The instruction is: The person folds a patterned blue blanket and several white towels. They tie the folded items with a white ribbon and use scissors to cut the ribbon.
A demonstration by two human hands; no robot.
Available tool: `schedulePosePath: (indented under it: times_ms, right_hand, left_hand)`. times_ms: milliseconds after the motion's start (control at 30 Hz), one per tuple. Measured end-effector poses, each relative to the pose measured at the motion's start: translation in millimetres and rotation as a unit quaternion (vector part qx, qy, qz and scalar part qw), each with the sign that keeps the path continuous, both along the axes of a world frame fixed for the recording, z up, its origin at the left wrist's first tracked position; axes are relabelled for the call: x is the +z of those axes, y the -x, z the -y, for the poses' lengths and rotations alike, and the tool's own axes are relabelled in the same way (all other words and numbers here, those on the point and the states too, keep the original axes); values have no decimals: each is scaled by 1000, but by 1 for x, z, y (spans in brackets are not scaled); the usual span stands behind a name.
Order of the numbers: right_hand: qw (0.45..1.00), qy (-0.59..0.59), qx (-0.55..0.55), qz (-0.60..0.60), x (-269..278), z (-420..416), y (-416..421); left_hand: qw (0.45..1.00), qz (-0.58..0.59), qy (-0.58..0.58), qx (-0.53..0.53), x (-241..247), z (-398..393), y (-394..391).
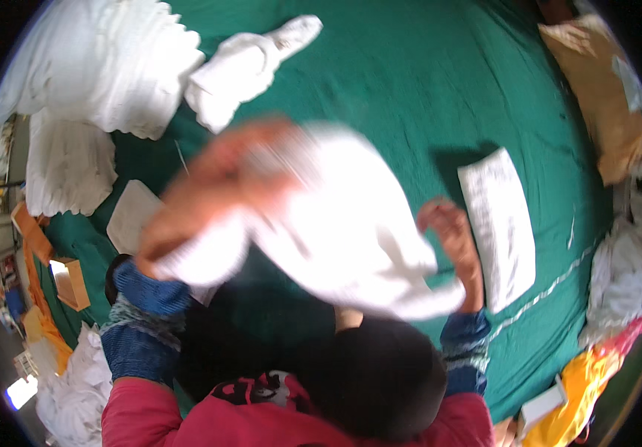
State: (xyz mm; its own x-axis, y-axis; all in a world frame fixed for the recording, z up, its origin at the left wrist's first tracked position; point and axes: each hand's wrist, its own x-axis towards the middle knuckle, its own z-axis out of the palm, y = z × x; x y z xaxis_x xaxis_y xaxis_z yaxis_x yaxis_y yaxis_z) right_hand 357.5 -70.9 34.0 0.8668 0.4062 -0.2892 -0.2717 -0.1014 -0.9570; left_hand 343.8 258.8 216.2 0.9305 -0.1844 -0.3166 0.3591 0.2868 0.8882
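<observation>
A white cloth piece (pixel 337 223), blurred by motion, hangs in the air over a table covered in green cloth (pixel 410 67). My left hand (pixel 242 167), also blurred, grips its upper left part. Beside the cloth's lower right end is my right hand (pixel 446 223), fingers curled and apart, with nothing seen in them. A white block-shaped bundle with dark marks (pixel 499 234) lies just right of that hand. Under my left forearm, a flat whitish piece (pixel 133 218) is partly hidden. Both forearms wear blue knitted sleeves.
Large stacks of folded white cloth (pixel 103 67) stand at the upper left, beside a loose folded white cloth (pixel 237 72). A small wooden box (pixel 69 284) is at the left edge. Brown material (pixel 594 95) and a yellow cloth (pixel 572 391) lie along the right side.
</observation>
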Motion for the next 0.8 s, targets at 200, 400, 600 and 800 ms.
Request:
schedulePosePath:
  times_ms: [200, 400, 600, 800]
  right_hand:
    - [988, -26, 149, 27, 19, -61, 14]
    - [968, 162, -99, 162, -33, -90, 5]
    - [978, -44, -42, 197, 5, 10, -42]
    - [685, 411, -171, 577, 155, 70, -157]
  left_hand:
    - [790, 551, -249, -99, -13, -96, -46]
    - [601, 621, -504, 15, 9, -123, -57]
    - [840, 398, -337, 148, 35, -149, -11]
    - [981, 19, -143, 127, -64, -121, 43]
